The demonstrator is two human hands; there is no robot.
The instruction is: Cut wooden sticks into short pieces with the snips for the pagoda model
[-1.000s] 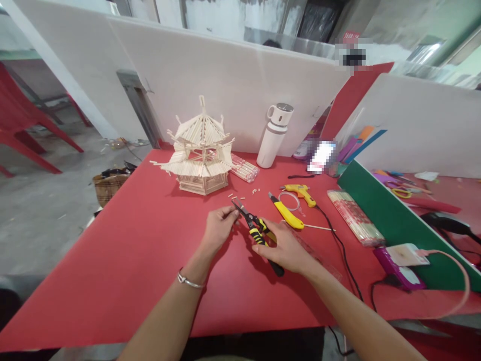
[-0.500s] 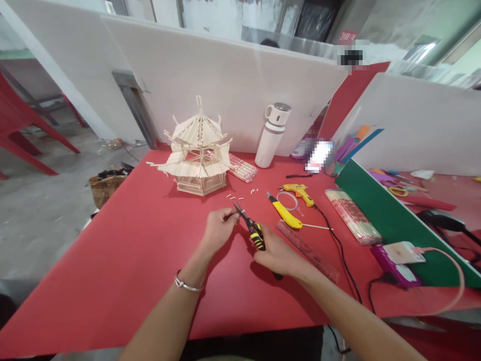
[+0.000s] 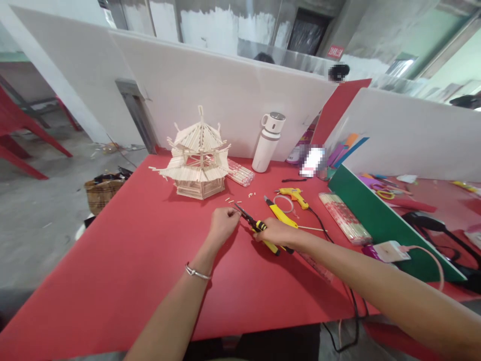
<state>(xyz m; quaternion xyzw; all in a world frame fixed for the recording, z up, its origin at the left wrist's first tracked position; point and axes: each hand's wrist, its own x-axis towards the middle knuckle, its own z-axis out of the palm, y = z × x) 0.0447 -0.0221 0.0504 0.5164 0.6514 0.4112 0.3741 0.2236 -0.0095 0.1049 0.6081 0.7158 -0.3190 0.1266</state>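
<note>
Black-and-yellow pliers [image 3: 259,225], above red desk [image 3: 150,260], tips beside left hand [image 3: 223,223]. Right hand [image 3: 276,231]: grip wrapped round handles, forearm slanting across ruler [image 3: 318,269]. Left: grip pinched closed, contents too small to tell. Beyond: stick pagoda [image 3: 201,135], yellow knife [image 3: 280,213], glue gun [image 3: 296,195].

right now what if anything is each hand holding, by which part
The right hand holds the cutting tool by its handles. Whether the left hand, near the blades, holds anything cannot be told.

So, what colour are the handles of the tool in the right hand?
The handles are yellow and black, shown in the head view.
</note>
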